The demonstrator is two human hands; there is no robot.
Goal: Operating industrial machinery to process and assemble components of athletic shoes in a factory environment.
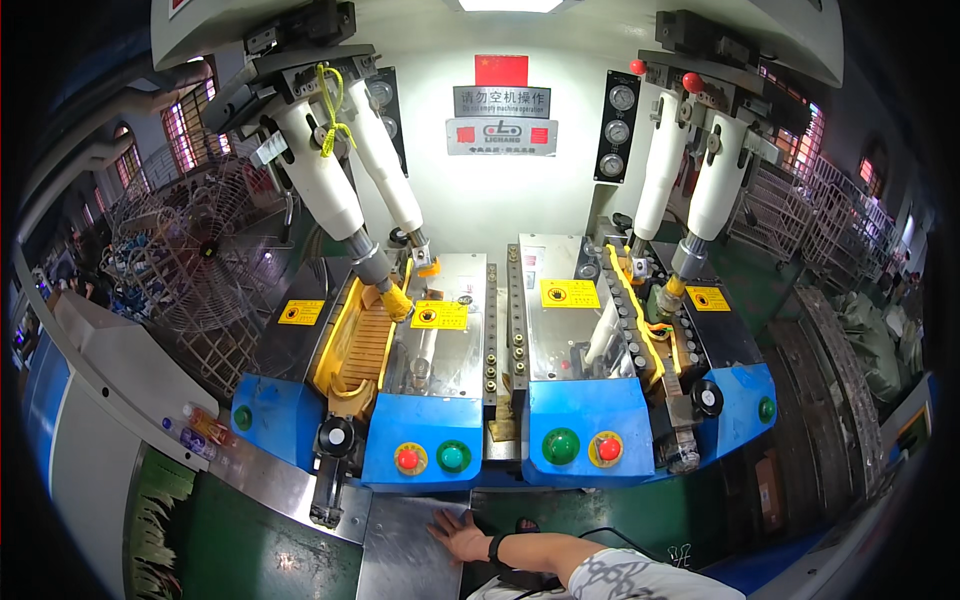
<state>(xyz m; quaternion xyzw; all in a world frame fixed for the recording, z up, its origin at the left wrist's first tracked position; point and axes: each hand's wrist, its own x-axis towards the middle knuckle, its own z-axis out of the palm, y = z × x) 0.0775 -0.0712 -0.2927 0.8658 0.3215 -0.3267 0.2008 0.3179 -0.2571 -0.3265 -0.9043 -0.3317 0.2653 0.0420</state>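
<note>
A single hand shows, and its arm comes in from the lower right, so I take it for my right hand (460, 537). Its fingers are spread on a bare metal plate (405, 560) at the machine's front edge, holding nothing. A black band (496, 550) circles the wrist. Above and left of the hand, a blue panel carries a red button (408, 458) and a green button (454, 457), both apart from the fingers. A yellow-lined pressing station (362, 335) lies farther left. My left hand is out of view.
White press arms (318, 170) hang over the left station; others (712, 175) reach into the right station, where a greenish piece (664, 303) sits under the tip. A second blue panel (588, 430) faces me. Bottles (205, 424) lie at left; a wire-guarded fan (205, 250) stands behind.
</note>
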